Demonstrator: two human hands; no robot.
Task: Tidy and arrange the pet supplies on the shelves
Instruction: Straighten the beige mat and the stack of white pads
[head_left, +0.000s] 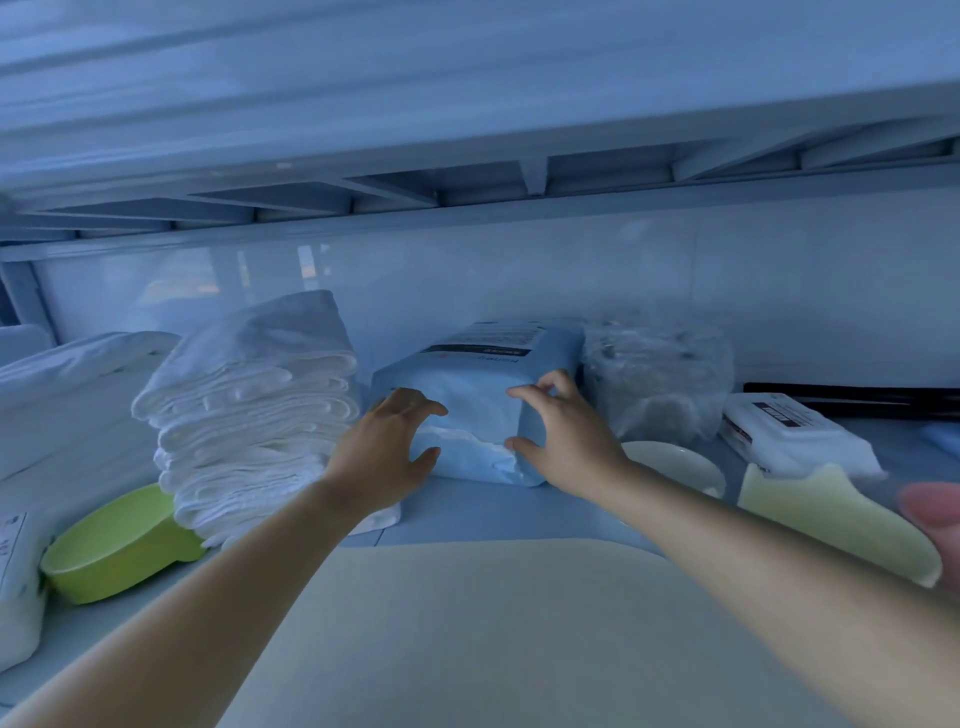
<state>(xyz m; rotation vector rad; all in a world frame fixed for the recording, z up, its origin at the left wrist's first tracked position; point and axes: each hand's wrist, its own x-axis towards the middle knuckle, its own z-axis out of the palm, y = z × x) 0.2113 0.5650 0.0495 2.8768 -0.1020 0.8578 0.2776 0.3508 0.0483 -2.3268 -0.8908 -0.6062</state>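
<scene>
- The fingers (522, 393) and thumb of the right hand (563, 441) were curled round the front right corner of the blue pack (467, 400). The fingers lay at its upper edge and the thumb lower down, which read as a grasp on the pack.
- The fingers (415, 406) of the left hand (379, 457) were spread and bent, claw-like, at the pack's left front face. It could not be told whether they gripped it, merely touched it or stood just clear.
- Both forearms reached in over a cream board (467, 623) at the front.
- The blue pack lay flat on the shelf (467, 512) with its label end toward the back wall. It sat between a stack of folded white pads (249, 415) on its left and a clear-wrapped bundle (660, 379) on its right, close to both.
- Farther out, a green bowl (119, 540) sat just beside the stack's near corner. A white bowl (675, 462) and a white wipes pack (795, 431) lay to the right.
- Step in hand, as judged: seating or squaring the blue pack within the row.
- Next move, as judged:
  - It called for a firm hold on both sides, since the wrapper looked soft and rumpled at the near end.
  - It also called for a straight, low travel, because the stack stood close alongside and the upper shelf (467, 208) left little headroom.
</scene>
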